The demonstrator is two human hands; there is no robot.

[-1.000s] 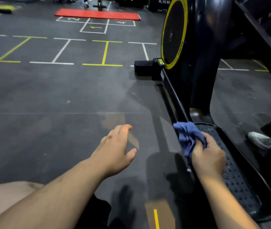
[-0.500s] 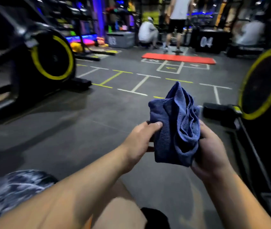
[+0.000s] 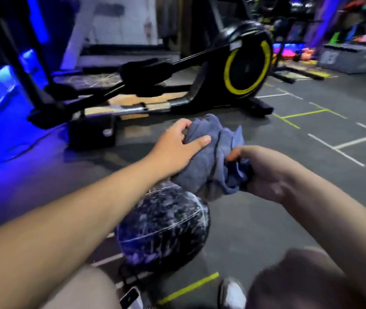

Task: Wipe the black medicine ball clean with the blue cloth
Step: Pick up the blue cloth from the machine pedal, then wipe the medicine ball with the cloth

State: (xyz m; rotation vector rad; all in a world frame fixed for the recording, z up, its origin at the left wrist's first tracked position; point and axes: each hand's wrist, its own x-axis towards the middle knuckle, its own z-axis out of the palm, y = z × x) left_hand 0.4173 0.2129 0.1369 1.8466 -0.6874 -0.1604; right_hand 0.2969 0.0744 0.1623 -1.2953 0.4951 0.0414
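Observation:
The black medicine ball point(image 3: 166, 228), flecked with pale smears and crossed by a thin seam line, sits on the dark gym floor between my knees, partly hidden under my left forearm. Above and just beyond it I hold the bunched blue cloth point(image 3: 211, 157) in both hands. My left hand point(image 3: 177, 146) grips the cloth's left side, thumb lying across the fabric. My right hand point(image 3: 258, 172) pinches the cloth's right folds with curled fingers. The cloth's lower edge hangs close over the ball's top; contact is unclear.
A black elliptical trainer with a yellow-ringed flywheel point(image 3: 244, 68) stands ahead on the floor, its rails and a black block point(image 3: 92, 132) reaching toward me. White and yellow floor lines point(image 3: 342, 143) run to the right. My shoe point(image 3: 233, 293) shows at the bottom.
My view swung left and down, so the ball came into sight below my arms. The cloth, held up in both hands before, is lower now, near the ball's top.

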